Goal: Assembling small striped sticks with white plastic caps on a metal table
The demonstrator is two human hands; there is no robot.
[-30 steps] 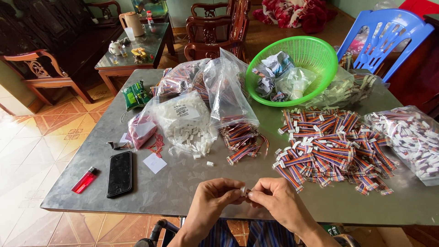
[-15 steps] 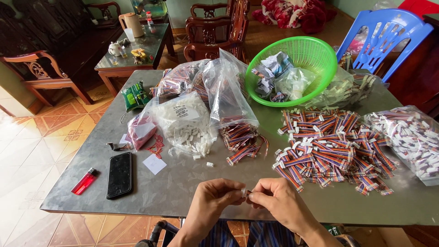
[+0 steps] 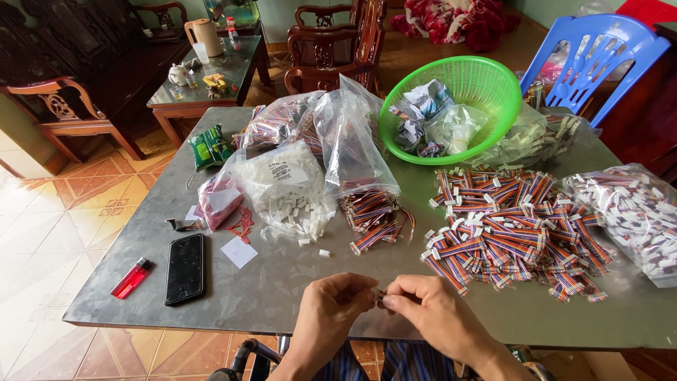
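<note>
At lower centre, the left hand (image 3: 330,305) and right hand (image 3: 428,310) pinch a small ribbon-cable piece (image 3: 381,299) between fingertips over the grey metal table (image 3: 282,282). Tiled floor (image 3: 42,233) lower left; wooden chairs (image 3: 331,42) at top.

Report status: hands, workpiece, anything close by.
Left hand and right hand pinch one small cable piece together at table edge. Finished cable pile lies beyond, apart.

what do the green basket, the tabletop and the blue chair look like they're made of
Green basket: plastic, by its moulded mesh wall and bright even colour. Tabletop: probably dull, mottled grey sheet metal; could be laminate. Blue chair: glossy moulded plastic, with slots in one-piece back.
</note>
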